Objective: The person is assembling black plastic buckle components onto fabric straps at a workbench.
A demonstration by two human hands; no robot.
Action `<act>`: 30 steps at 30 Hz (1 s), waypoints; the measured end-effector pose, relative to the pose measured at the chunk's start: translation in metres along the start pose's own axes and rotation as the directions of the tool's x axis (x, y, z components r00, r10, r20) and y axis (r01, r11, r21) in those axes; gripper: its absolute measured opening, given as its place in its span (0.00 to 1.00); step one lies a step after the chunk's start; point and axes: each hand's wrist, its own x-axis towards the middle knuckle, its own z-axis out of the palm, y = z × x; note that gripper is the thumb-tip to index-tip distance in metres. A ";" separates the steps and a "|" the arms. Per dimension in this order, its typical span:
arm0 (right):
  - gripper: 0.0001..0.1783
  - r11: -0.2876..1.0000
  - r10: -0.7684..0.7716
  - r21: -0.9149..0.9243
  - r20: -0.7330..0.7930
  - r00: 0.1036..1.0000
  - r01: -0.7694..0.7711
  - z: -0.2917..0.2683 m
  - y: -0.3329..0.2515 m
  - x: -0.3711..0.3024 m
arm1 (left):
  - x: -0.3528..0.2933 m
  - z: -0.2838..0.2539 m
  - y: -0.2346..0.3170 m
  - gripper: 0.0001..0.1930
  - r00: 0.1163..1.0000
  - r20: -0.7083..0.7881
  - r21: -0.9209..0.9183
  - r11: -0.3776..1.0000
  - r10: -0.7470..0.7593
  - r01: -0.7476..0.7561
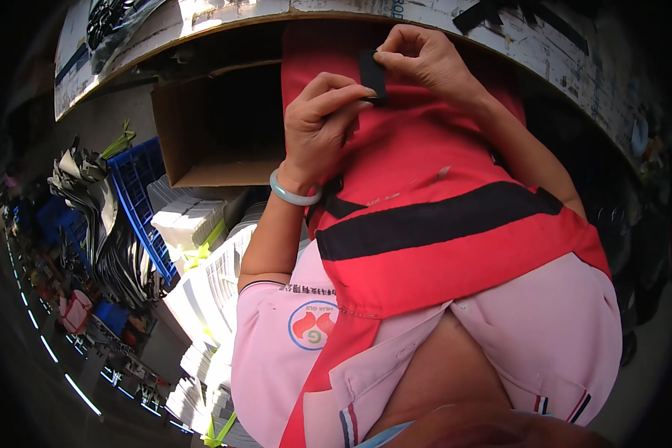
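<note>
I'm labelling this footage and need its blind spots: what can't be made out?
All in the head view:
- Black strip: its far side is turned away; fingertips of the left hand and right hand hide bits of it.
- Cardboard box: its inside is lost in shadow.
- Table: its far part is cut off by the upper edge.
</note>
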 end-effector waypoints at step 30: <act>0.06 0.966 0.121 0.210 0.143 0.982 -0.149 0.020 -0.013 -0.007 | 0.026 0.029 -0.042 0.25 0.970 -0.198 -0.112 0.986 -0.143 0.122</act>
